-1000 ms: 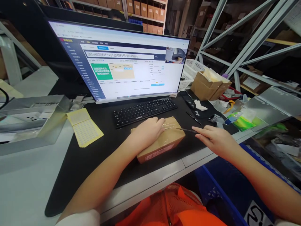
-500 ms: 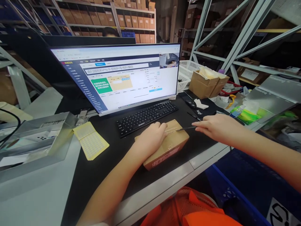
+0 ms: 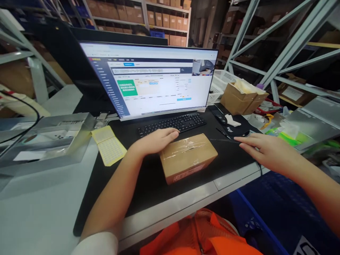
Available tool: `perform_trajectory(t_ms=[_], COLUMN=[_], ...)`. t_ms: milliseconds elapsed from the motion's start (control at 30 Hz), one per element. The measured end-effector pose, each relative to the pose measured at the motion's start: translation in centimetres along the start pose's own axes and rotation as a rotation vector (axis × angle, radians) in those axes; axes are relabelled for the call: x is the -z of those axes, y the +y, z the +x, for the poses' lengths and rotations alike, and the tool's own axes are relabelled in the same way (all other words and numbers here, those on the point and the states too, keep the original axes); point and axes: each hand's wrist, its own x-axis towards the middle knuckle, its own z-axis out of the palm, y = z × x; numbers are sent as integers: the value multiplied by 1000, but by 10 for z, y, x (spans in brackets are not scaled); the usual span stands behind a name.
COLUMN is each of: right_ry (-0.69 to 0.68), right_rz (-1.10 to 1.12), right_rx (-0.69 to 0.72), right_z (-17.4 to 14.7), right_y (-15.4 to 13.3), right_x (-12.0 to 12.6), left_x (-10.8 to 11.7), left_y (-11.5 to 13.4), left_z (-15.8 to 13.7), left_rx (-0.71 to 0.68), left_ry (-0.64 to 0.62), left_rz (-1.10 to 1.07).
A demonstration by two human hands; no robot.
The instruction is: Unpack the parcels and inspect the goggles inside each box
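A taped cardboard box [image 3: 190,153] lies on the black desk mat, with a small slit in the shiny tape on its top. Over the box's far left corner reaches my left hand [image 3: 158,139], fingers stretched out and not wrapped round anything; whether it touches the box I cannot tell. To the right of the box, my right hand [image 3: 261,146] is closed on a thin dark knife [image 3: 224,140], whose blade points left toward the box. The knife's handle is mostly hidden by the fingers.
Behind the box are a keyboard [image 3: 172,123] and a lit monitor [image 3: 156,85]. A pen [image 3: 223,133], mouse [image 3: 221,119] and open carton [image 3: 240,97] are at the right. Yellow label sheets [image 3: 110,145] and a grey tray [image 3: 87,136] lie left.
My right hand has drawn the knife away from the box to the right. My left hand has slid off the box top toward its far left corner. The view has shifted slightly.
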Motion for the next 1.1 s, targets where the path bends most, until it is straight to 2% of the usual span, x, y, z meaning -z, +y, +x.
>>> perform_trajectory(t_ms=[67, 133, 200, 300, 400, 467, 567, 700, 933, 1100], right_ry=[-29, -42, -30, 6, 36, 54, 82, 51, -71, -73], right_rz=[23, 27, 29, 39, 33, 20, -7, -70, -182, -215], right_rx=[114, 216, 282, 363, 460, 511, 556, 596, 597, 565], right_z=[7, 17, 28, 45, 60, 68, 76, 81, 84, 82], right_y=[-23, -40, -55, -79, -106, -123, -140, -149, -150, -142], right_x=[6, 8, 6, 2, 0, 1, 3, 8, 18, 19], left_x=[8, 0, -26, -79, -120, -134, -137, -133, -134, -135], left_y=[-12, -20, -26, -32, -31, -26, -16, -9, -10, -12], left_z=[-18, -40, -61, -80, -82, -78, -73, -72, -73, -73], left_rx=[54, 74, 66, 101, 164, 199, 228, 255, 243, 243], left_ry=[95, 177, 260, 323, 348, 397, 455, 476, 482, 481], left_rz=[33, 22, -127, -484, -713, -763, -814, -943, -955, -929])
